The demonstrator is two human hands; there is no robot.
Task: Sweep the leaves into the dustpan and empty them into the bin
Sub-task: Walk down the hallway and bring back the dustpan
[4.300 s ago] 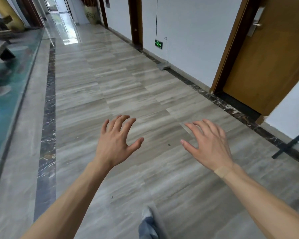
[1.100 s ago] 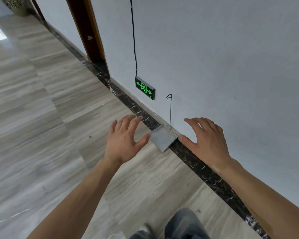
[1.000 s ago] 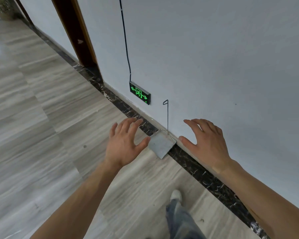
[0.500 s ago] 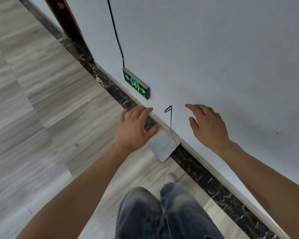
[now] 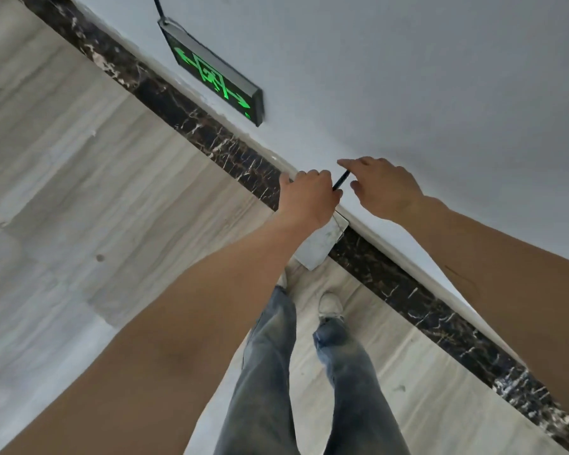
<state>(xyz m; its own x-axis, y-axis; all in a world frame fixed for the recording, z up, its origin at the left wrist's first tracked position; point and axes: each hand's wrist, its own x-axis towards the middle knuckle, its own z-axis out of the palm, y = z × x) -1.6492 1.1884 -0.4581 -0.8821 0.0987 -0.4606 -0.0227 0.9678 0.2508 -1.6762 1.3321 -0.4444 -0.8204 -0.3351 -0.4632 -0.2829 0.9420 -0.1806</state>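
A flat grey metal dustpan [image 5: 321, 243] stands on the floor against the dark marble skirting, its thin black wire handle [image 5: 341, 180] rising along the white wall. My left hand [image 5: 306, 198] is curled around the handle's lower part and hides most of it. Just right of the handle's top, my right hand [image 5: 383, 188] has its fingers spread and its index fingertip beside the top. No leaves, broom or bin are in view.
A lit green exit sign [image 5: 214, 72] is mounted low on the white wall [image 5: 408, 77], up and left of the hands. The dark skirting [image 5: 440, 316] runs diagonally. Grey striped floor tiles [image 5: 79, 192] spread to the left. My legs and shoes [image 5: 330, 303] stand just below the dustpan.
I have walked up to the wall and bent over the dustpan. My left hand went from spread open beside the pan to curled around the handle; my right hand moved in to the handle's top.
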